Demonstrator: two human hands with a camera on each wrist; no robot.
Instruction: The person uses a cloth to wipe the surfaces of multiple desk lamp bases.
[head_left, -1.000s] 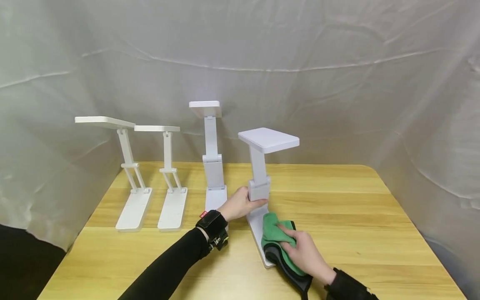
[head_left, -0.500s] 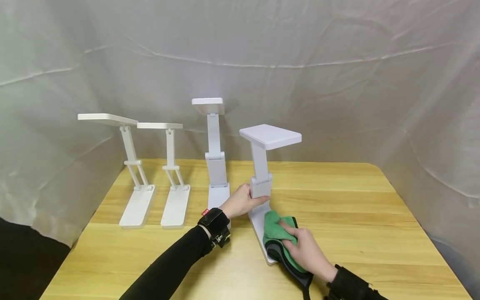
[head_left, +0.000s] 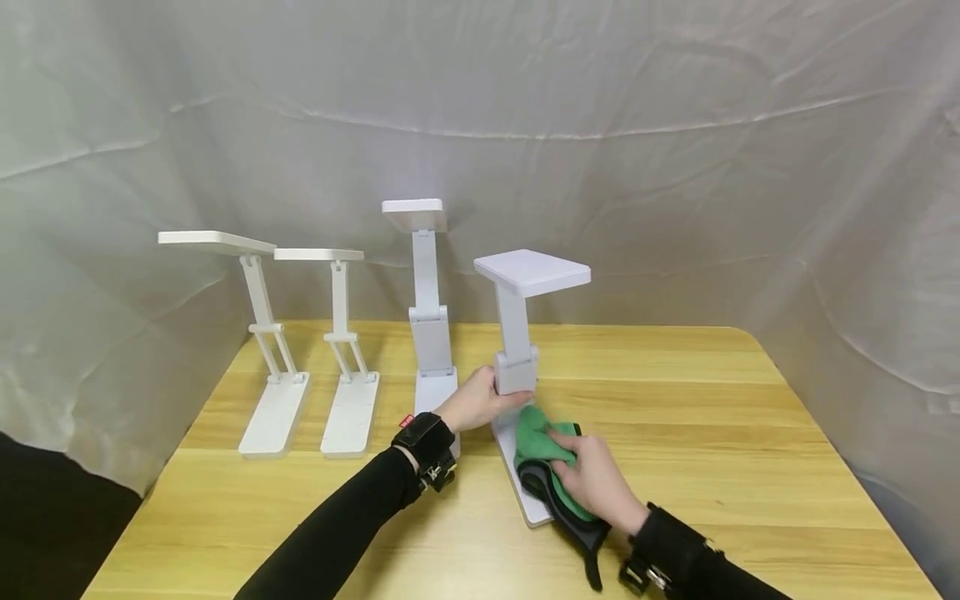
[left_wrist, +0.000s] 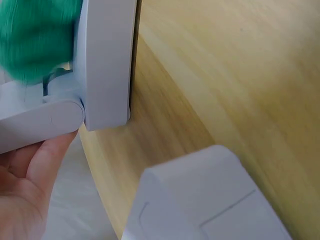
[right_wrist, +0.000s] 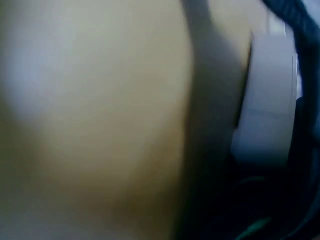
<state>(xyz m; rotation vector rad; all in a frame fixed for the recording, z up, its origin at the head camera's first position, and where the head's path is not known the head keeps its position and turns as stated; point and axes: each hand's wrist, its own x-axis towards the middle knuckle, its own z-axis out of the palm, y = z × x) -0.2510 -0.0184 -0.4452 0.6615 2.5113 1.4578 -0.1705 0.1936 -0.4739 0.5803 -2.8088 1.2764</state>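
Observation:
A white folding desk lamp (head_left: 516, 325) stands right of centre, its flat head tilted over its base. My left hand (head_left: 480, 402) grips its lower arm just above the base. In the left wrist view the thumb of that hand (left_wrist: 25, 185) presses under the lamp's hinged arm. My right hand (head_left: 596, 479) pinches a green cloth (head_left: 534, 437) with a black-and-grey edge. That cloth lies against the upper face of the lamp base (head_left: 531, 510), and part of it hangs over the side toward the table. The right wrist view is blurred; the base's side shows at its right.
Left of the held lamp stands another white lamp (head_left: 430, 342), close to my left wrist. Two more white lamps (head_left: 348, 412) (head_left: 273, 417) stand farther left on the wooden table (head_left: 712, 467). A grey fabric sheet (head_left: 637, 192) hangs behind and at both sides.
My right hand and the green cloth have shifted slightly up and left along the lamp base. The left hand keeps its grip; the held lamp's head has moved a little left.

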